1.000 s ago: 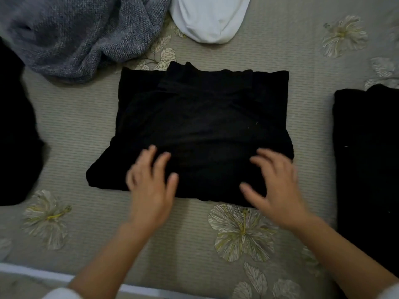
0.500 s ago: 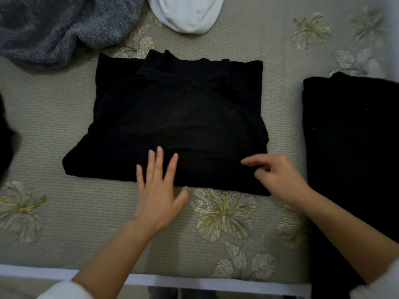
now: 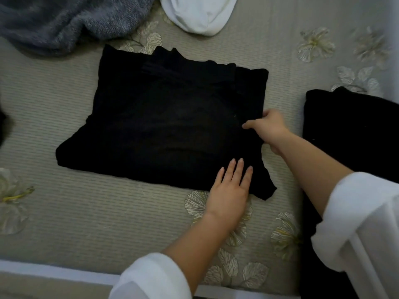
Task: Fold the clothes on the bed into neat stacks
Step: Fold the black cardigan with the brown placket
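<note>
A black garment point(image 3: 168, 126), folded into a rough rectangle, lies on the beige floral bed cover point(image 3: 86, 223). My left hand point(image 3: 231, 190) lies flat with straight fingers on the garment's near right corner. My right hand point(image 3: 267, 128) grips the garment's right edge, thumb on top and fingers curled under the cloth. A second folded black garment point(image 3: 356, 134) lies to the right, partly behind my right arm.
A grey knitted garment point(image 3: 64, 20) is bunched at the far left. A white garment point(image 3: 198, 14) lies at the far middle. Something dark point(image 3: 2, 126) shows at the left edge. The bed's white near edge point(image 3: 54, 270) runs along the bottom.
My right hand moved up from the garment's near edge to its right edge and took hold of it. My left hand slid right to the near right corner. The view shifted.
</note>
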Motion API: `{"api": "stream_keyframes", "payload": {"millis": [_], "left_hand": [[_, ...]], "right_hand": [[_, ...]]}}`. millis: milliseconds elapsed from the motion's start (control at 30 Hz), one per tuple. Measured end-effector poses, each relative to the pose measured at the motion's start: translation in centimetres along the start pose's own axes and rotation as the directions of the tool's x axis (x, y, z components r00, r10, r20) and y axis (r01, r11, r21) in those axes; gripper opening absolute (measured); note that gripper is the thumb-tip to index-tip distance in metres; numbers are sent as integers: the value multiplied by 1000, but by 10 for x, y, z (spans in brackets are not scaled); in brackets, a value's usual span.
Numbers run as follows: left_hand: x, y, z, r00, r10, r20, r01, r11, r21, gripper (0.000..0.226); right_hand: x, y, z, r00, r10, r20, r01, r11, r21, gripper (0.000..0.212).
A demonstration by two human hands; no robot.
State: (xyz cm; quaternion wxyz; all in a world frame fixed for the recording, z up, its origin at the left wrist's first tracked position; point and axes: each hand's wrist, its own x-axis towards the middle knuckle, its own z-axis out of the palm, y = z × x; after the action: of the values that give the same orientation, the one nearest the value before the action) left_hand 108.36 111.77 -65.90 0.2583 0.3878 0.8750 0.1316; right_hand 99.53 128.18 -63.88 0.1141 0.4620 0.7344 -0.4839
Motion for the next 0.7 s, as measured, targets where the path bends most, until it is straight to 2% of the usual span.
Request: {"api": "stream_keyframes", "payload": {"millis": [67,133,233,300,367,400,433,500,567,667,700], "left_hand": [[-6,-6,-10,998,-16,-65,2,977,-211,64],[-15,-14,-25,988,-83,-133,4,861,-508,58],[-34,-29,-51,933,-273,-232,-50,542,-839,50],[-45,-42,-69,873,-416,-254,-131,300,-945,39],[-51,-62,-84,800,-563,-208,-195,85,-977,29],[-53,-76,-89,755,-641,-134,-208,-41,-977,27],[-55,-90,-93,707,-706,-41,-226,-171,-959,27],[-63,-123,-95,619,-778,108,-301,-362,-882,29],[-73,-152,-95,563,-809,171,-392,-443,-807,30],[-93,-183,-90,480,-844,239,-420,-461,-781,25],[-99,-190,-86,456,-849,269,-406,-467,-786,22]], "right_hand": [[-3,-14,0,995,71,70,-80,987,137,25],[-6,-28,-3,973,133,186,-181,947,267,33],[-14,-57,3,941,98,324,-231,885,404,40],[-17,-79,17,944,36,328,-202,850,487,43],[-22,-105,39,958,-20,285,-139,840,525,28],[-26,-119,53,967,-33,252,-104,854,510,23],[-30,-132,69,975,-49,217,-61,878,474,28],[-37,-154,103,975,-132,180,56,926,374,65],[-43,-169,138,928,-272,255,198,939,282,86],[-45,-176,180,825,-348,445,333,936,114,85],[-44,-174,189,815,-356,458,370,927,62,81]]}}
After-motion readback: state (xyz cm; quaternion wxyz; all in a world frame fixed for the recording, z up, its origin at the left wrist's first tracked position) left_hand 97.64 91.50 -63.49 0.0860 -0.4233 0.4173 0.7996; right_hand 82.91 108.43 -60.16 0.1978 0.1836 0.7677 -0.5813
